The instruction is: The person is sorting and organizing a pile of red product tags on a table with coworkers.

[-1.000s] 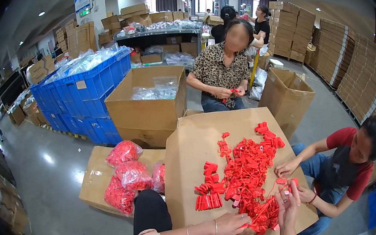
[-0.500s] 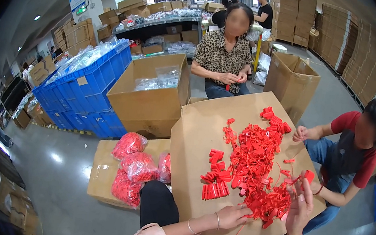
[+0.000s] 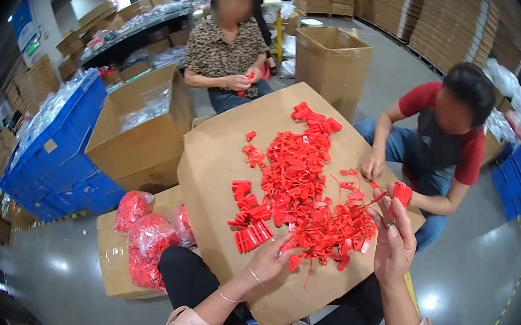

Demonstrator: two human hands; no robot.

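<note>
A heap of small red plastic pieces with thin straps (image 3: 298,173) lies across the cardboard tabletop (image 3: 217,151). My right hand (image 3: 395,245) is raised at the heap's right side, palm turned inward. Its fingers are closed on a flat red plastic piece (image 3: 401,193), which sticks up above the fingertips; a thin red strap trails from it toward the left. At the heap's near left edge is my left hand (image 3: 267,261), its fingers curled down and drawn together. What lies between those fingertips is hidden. Beside it sit neat rows of red pieces (image 3: 253,237).
Clear bags of red pieces (image 3: 152,235) rest on a closed carton (image 3: 110,254) at left. Across the table a person in a patterned shirt (image 3: 229,46) handles a red piece. Another person (image 3: 434,131) reaches in from the right. Blue crates (image 3: 58,159) and open cartons (image 3: 332,68) stand around.
My view has swung to the right, so the scene sits further left. My left hand has drawn back to the heap's left edge. The right-hand person's hand has come down to the tabletop.
</note>
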